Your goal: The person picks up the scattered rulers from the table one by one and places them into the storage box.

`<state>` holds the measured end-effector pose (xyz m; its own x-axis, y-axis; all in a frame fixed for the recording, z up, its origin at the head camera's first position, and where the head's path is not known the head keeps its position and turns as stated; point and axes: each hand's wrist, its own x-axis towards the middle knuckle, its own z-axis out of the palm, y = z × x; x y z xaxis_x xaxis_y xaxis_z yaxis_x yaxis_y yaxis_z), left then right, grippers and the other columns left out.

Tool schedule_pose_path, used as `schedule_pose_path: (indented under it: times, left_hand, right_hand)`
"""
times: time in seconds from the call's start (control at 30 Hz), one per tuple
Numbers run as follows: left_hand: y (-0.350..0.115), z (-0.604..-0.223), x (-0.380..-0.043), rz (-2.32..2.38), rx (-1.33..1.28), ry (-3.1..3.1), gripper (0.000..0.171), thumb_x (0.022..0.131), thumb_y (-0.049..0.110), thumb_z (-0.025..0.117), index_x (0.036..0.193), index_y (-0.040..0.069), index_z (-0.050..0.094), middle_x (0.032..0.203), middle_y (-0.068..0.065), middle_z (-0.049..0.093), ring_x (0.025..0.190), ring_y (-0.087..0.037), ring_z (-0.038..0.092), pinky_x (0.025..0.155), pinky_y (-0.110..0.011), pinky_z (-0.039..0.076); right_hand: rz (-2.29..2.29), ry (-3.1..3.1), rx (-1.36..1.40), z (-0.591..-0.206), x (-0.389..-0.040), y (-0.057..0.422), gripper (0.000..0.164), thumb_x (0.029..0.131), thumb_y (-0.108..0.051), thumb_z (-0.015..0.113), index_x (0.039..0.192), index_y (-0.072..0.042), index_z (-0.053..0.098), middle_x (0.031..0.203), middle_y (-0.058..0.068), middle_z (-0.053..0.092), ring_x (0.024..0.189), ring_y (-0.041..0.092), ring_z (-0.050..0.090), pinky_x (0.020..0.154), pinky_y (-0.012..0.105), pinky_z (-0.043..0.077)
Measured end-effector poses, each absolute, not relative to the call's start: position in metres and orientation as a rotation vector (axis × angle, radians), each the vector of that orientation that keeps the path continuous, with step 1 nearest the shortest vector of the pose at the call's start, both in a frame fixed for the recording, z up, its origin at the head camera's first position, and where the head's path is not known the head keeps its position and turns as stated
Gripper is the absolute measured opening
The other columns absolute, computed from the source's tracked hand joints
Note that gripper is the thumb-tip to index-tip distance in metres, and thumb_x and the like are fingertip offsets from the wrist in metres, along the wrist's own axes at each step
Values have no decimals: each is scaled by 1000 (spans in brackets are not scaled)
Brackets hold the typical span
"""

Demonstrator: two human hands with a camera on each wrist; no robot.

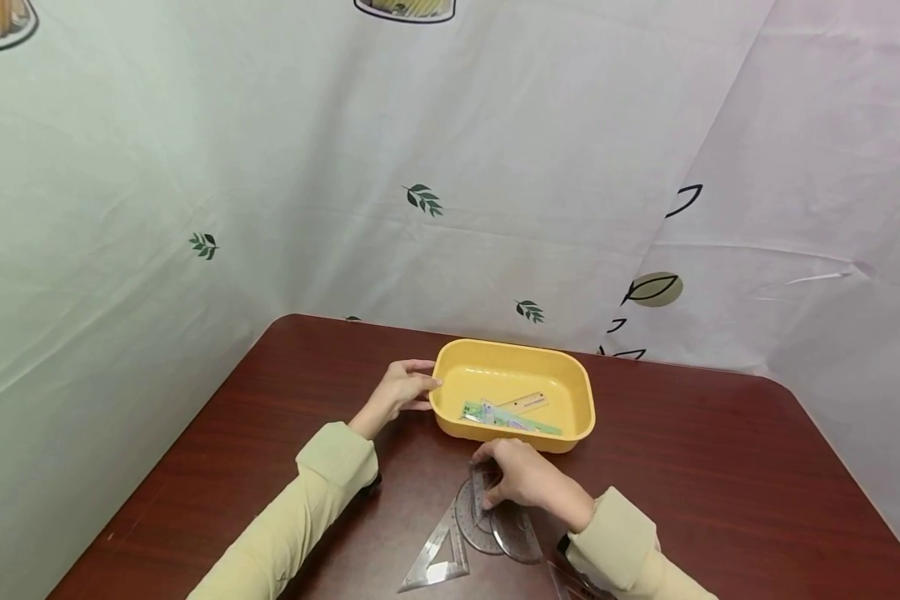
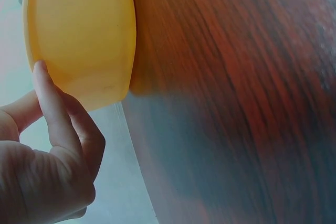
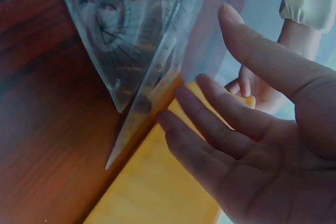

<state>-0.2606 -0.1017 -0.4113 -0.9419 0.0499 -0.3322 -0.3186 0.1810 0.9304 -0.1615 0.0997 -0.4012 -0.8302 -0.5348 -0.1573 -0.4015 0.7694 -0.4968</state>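
Note:
A yellow plastic basin (image 1: 513, 350) stands on the table, with several rulers (image 1: 521, 417), green and clear, lying inside it. My left hand (image 1: 401, 390) grips its left end; in the left wrist view a fingertip lies on the outer wall, close to the rim. In front of the basin my right hand (image 1: 525, 475) hovers over clear protractors (image 1: 521, 537) and a small set square (image 1: 479, 492). Its thumb and fingers (image 3: 205, 124) are spread apart in the right wrist view, fingertips right at the edge of a clear set square (image 3: 136, 103).
A larger clear set square (image 1: 442, 554) lies left of the protractors. Another clear piece (image 1: 566, 583) is partly hidden by the right sleeve. The dark red-brown wooden table (image 1: 285, 400) meets a white printed cloth (image 1: 420, 275) behind.

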Motion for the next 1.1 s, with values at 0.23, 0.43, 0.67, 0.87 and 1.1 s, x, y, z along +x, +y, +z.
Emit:
schedule_pose_path:
  times: [0.23,0.43,0.67,0.87,1.1]
  left_hand:
    - [-102,-412,-262,1806,-255,2190,41,81,11,65,121,11,54,101,-17,64,74,-21,66,53,-23,56]
    - [-102,-412,-262,1821,-240,2180,42,81,10,65,122,10,54,102,-18,64,75,-22,66,54,-26,57]
    - [-102,-413,-261,1818,-271,2182,41,80,11,66,120,11,55,102,-17,64,78,-24,66,54,-25,56]
    - [-102,-413,-261,1821,-261,2190,41,80,10,66,120,11,55,101,-16,65,77,-23,66,53,-24,56]
    - [-102,-412,-259,1814,-241,2199,42,81,10,65,122,10,54,103,-17,64,79,-25,66,53,-24,56]
  right_hand:
    - [-557,2753,-725,-409,-158,96,53,60,-15,83,107,-2,61,105,9,62,99,23,57,85,36,49]
    - [-391,2878,-799,-416,-155,93,55,58,-18,84,106,-1,62,97,6,59,93,21,54,81,32,49]
    - [-379,2910,-822,-416,-152,92,53,56,-16,84,103,-2,64,93,5,56,88,18,51,78,30,47]
    - [-462,2921,-806,-416,-150,94,53,56,-16,84,101,-3,60,95,4,55,90,18,52,80,33,48]
    - [-566,2923,-772,-418,-150,100,56,56,-20,84,101,-8,52,95,5,57,91,20,54,80,36,47]
